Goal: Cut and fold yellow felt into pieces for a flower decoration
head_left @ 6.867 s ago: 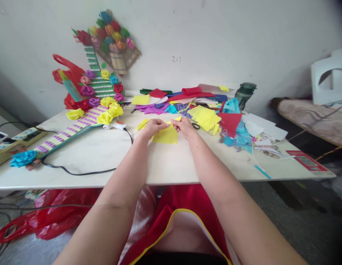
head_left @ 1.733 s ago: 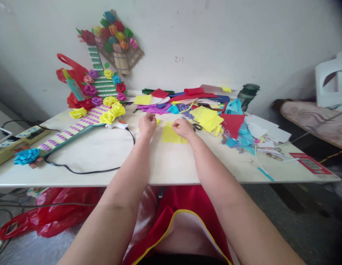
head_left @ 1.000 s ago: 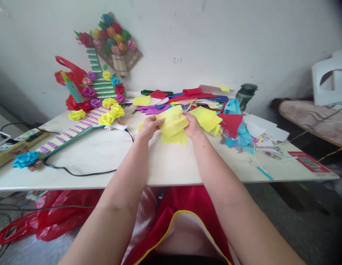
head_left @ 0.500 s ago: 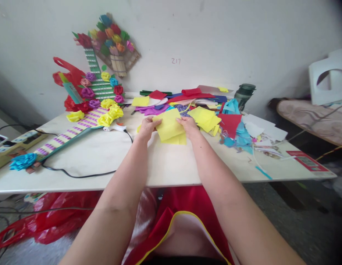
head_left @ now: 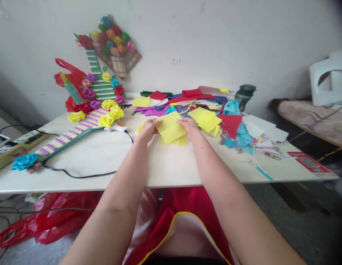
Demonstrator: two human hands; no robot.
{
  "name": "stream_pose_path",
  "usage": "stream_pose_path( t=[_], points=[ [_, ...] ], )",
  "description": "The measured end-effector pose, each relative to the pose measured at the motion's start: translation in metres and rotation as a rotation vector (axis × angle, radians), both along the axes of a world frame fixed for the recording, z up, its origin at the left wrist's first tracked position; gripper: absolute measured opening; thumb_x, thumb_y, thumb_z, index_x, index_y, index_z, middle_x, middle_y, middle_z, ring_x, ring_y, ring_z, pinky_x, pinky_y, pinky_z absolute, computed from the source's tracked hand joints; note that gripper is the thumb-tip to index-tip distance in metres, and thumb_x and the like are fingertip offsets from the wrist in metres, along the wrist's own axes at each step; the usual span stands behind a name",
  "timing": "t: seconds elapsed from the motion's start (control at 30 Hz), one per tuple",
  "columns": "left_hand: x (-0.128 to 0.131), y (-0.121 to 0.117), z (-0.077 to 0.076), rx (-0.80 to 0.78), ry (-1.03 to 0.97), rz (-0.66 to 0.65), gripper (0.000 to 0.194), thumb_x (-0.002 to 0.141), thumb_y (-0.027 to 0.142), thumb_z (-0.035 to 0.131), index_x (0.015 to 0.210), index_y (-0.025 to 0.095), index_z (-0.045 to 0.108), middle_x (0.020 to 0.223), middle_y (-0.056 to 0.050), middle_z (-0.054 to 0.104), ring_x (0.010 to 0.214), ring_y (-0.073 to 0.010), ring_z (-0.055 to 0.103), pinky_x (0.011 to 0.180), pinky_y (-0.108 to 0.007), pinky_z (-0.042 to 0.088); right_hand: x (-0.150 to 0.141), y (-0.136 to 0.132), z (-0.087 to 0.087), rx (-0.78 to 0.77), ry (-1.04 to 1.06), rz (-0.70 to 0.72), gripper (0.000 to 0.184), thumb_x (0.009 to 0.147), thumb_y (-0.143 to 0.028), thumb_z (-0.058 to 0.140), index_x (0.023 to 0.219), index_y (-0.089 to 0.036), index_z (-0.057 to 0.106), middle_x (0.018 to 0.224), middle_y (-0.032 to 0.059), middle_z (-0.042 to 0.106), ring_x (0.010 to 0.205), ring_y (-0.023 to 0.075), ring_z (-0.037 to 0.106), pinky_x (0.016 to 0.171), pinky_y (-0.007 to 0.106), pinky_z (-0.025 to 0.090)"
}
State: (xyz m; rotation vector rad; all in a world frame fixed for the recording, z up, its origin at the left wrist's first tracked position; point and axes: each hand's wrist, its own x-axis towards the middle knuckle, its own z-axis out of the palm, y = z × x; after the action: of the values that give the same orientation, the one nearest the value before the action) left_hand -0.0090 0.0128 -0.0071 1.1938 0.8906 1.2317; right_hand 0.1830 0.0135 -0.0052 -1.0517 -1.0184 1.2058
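A square sheet of yellow crepe paper (head_left: 171, 127) is stretched between my hands above the table. My left hand (head_left: 149, 129) pinches its left edge and my right hand (head_left: 189, 126) pinches its right edge. Another yellow piece (head_left: 178, 140) shows below the held sheet; whether it is attached or lies on the table I cannot tell. A bit of yellow paper (head_left: 140, 127) pokes out behind my left hand. Close to my right hand lies a stack of yellow paper squares (head_left: 206, 119). A white glue gun (head_left: 116, 128) rests left of my left hand.
A guitar-shaped craft (head_left: 77, 130) with paper flowers lies at left, a black cord (head_left: 77, 176) running past it. Coloured sheets (head_left: 187, 97) and blue scraps (head_left: 242, 136) are piled along the back and right. A dark bottle (head_left: 245, 96) and a power strip (head_left: 19, 143) flank the table.
The held yellow sheet has tilted slightly, its lower edge now slanting over the piece below. Both hands keep their pinch at nearly the same place.
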Motion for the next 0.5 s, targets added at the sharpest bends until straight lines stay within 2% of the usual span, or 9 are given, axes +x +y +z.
stream_pose_path(
  t=[0.13, 0.33, 0.5],
  points=[
    [-0.0022, -0.0003, 0.0000, -0.009, 0.028, 0.003, 0.036, 0.058, 0.047, 0.075, 0.072, 0.016, 0.062, 0.066, -0.002, 0.065, 0.062, -0.0156, 0.062, 0.053, -0.024, 0.046, 0.0011, 0.0001, 0.0000, -0.009, -0.045, 0.044, 0.016, 0.057, -0.024, 0.078, 0.058, -0.018, 0.063, 0.054, -0.0022, 0.064, 0.050, 0.0133, 0.058, 0.053, 0.025, 0.050],
    [-0.0033, -0.0025, 0.0005, 0.015, 0.129, -0.006, 0.036, 0.050, 0.039, 0.081, 0.059, 0.015, 0.057, 0.056, 0.001, 0.059, 0.049, -0.0083, 0.050, 0.049, -0.021, 0.034, 0.0042, 0.0044, -0.0058, 0.023, -0.090, 0.085, 0.025, 0.053, -0.032, 0.081, 0.058, -0.018, 0.061, 0.054, -0.0028, 0.063, 0.050, 0.0125, 0.057, 0.052, 0.025, 0.048],
    [-0.0022, -0.0020, 0.0008, 0.005, 0.126, 0.005, 0.031, 0.052, 0.035, 0.078, 0.057, 0.016, 0.054, 0.053, 0.002, 0.056, 0.048, -0.0082, 0.048, 0.048, -0.022, 0.032, 0.0039, 0.0035, -0.0049, -0.002, -0.115, 0.121, 0.025, 0.052, -0.030, 0.082, 0.060, -0.017, 0.063, 0.055, -0.0017, 0.063, 0.052, 0.0136, 0.058, 0.056, 0.027, 0.050]
  ],
)
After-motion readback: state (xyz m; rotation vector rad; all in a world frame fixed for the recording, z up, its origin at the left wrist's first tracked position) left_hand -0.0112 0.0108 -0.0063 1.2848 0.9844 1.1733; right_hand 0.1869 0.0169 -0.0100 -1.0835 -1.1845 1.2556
